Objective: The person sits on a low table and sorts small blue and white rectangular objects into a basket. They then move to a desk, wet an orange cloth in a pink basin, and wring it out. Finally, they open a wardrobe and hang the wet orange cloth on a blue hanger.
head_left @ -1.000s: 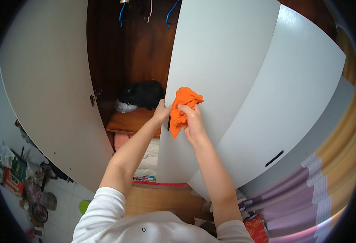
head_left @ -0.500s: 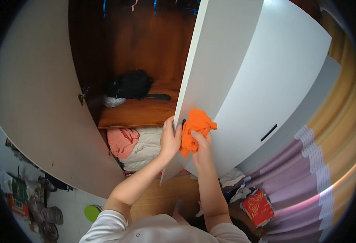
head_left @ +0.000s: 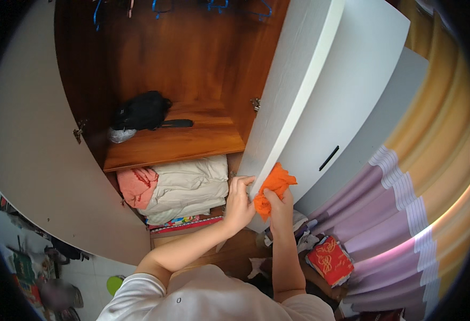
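A white wardrobe door [head_left: 286, 85] stands swung out on the right of the open wardrobe. My left hand [head_left: 239, 206] grips its free edge low down, the fingers bent against the inner side. An orange cloth [head_left: 279, 179] is bunched in my right hand [head_left: 281, 214], thumb on top, and presses against the outer side of that same edge. The two hands are close together with the door edge between them. The door's handle does not show behind the cloth.
Inside the wardrobe, a black bag [head_left: 141, 111] lies on the wooden shelf [head_left: 176, 147], above folded cream bedding [head_left: 189, 184]. Another white door [head_left: 32, 144] stands open at left. Curtains [head_left: 384, 208] hang at right, near a red patterned package [head_left: 331, 261] and piled cloth.
The door has swung wider open, showing its inner side and hinge. Both hands have moved with its edge, slightly right and down, still holding the door and the cloth. The view has shifted right.
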Demonstrator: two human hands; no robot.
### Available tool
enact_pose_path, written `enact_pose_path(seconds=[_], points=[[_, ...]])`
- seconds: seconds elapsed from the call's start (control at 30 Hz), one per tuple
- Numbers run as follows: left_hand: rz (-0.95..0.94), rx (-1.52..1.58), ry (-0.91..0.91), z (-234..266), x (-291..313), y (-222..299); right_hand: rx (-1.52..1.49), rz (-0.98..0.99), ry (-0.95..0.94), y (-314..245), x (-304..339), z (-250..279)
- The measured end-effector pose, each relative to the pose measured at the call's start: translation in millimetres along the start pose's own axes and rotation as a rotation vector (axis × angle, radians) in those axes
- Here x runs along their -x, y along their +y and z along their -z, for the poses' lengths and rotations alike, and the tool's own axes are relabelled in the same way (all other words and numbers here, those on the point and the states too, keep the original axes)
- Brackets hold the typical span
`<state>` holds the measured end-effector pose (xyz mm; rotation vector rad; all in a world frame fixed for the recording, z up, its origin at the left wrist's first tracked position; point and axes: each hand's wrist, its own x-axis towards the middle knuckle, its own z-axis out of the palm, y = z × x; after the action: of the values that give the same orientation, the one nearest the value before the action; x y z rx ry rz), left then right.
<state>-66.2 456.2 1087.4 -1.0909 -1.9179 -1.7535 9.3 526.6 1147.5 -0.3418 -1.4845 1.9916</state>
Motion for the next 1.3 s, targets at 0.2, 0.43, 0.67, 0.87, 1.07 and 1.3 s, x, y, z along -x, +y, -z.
enact_pose_path(seconds=[0.2,0.43,0.67,0.87,1.07,1.3], points=[[-0.044,-0.028,-0.166,-55,-11,21,0.010,0.088,0.187,-12,-12,59],[-0.116,-0.059,-0.206,-116,-25,23,-0.028,0.141,0.280,-27,-23,91],[-0.141,0.056,-0.330,-112,-31,23,-0.075,0.208,0.395,-13,-29,118],[0.052,0.253,-0.601,-72,-30,20,-0.023,0.215,0.282,-12,-4,110],[0.540,0.647,-0.587,-54,-16,-12,0.045,0.131,-0.094,-3,-14,89],[0.778,0.802,-0.295,2,-16,-28,-0.112,-0.021,-0.347,25,-54,38]])
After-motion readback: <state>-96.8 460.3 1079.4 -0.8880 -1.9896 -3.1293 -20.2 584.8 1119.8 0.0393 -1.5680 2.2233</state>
